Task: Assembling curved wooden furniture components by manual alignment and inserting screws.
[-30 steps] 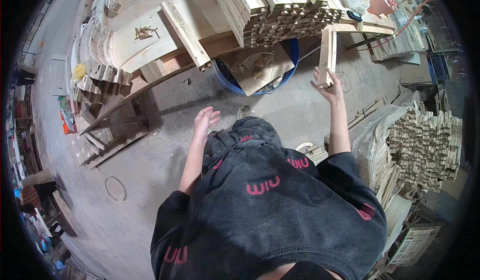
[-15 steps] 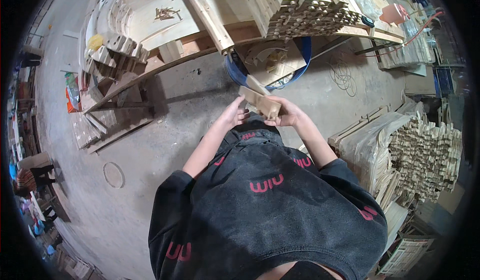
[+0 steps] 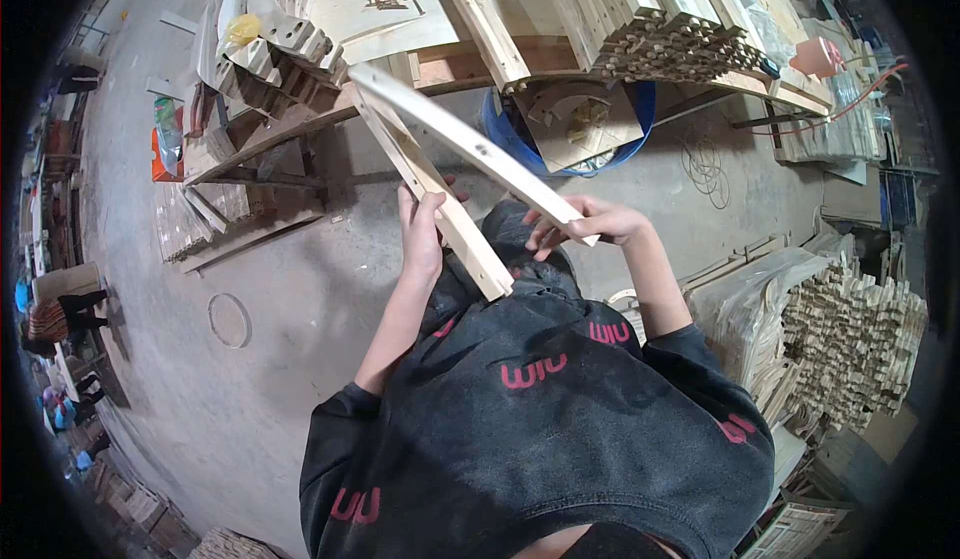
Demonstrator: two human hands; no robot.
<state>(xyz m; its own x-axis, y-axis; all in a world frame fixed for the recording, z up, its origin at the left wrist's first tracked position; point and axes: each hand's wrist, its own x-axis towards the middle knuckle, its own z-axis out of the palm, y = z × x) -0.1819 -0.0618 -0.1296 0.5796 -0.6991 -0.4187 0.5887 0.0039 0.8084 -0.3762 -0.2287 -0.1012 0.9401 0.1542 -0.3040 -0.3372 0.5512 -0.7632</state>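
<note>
Two pale wooden slats are raised in front of my chest, their far ends meeting at the upper left like a narrow V. My left hand (image 3: 422, 229) grips the straighter slat (image 3: 440, 204), whose near end points down toward my dark shirt. My right hand (image 3: 588, 224) holds the near end of the longer, slightly curved slat (image 3: 470, 149), which lies over the first one. Both slats hang above the concrete floor, in front of the workbench.
A workbench (image 3: 300, 124) crosses the top, loaded with stacked slats (image 3: 660, 19) and curved plywood parts. Under it stands a blue tub (image 3: 640, 109) of offcuts. Large stacks of cut wood pieces (image 3: 850, 349) fill the right. Loose boards (image 3: 215, 224) lie at the left.
The wood pieces were held low and close together between both hands. Now both slats are lifted and spread, their far ends pointing up left toward the workbench.
</note>
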